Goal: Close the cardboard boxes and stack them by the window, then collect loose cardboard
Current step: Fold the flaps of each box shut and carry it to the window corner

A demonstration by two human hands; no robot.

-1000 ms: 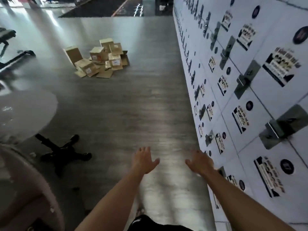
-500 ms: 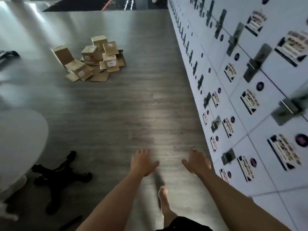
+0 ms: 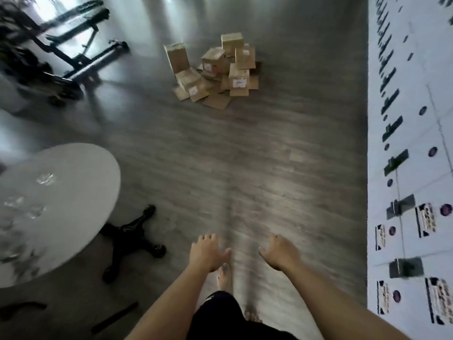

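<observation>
— Well ahead of your fingers, across a long stretch of bare floor point(image 3: 245, 155), sits the heap of cardboard boxes point(image 3: 215, 69). You look to be on the approach, the step before any closing or stacking.

— So nothing is in hand?

— Nothing. Your left hand point(image 3: 207, 252) and right hand point(image 3: 279, 251) hang out in front of you, fingers loosely curled and empty, well apart from the heap. The heap lies beyond both hands and slightly to the left-hand side.

— What does the next move call for?

— In my judgement, close the gap, then crouch at the near edge of the heap. Several boxes lean on each other, so take a top one first or the rest may slide.

— And the loose cardboard?

— Flat pieces point(image 3: 217, 101) lie on the side of the heap nearest your fingertips. Step short of them; they come last. The round white table point(image 3: 73, 192) stays off beyond your left hand, the white wall of lockers point(image 3: 404, 192) beyond your right.
</observation>
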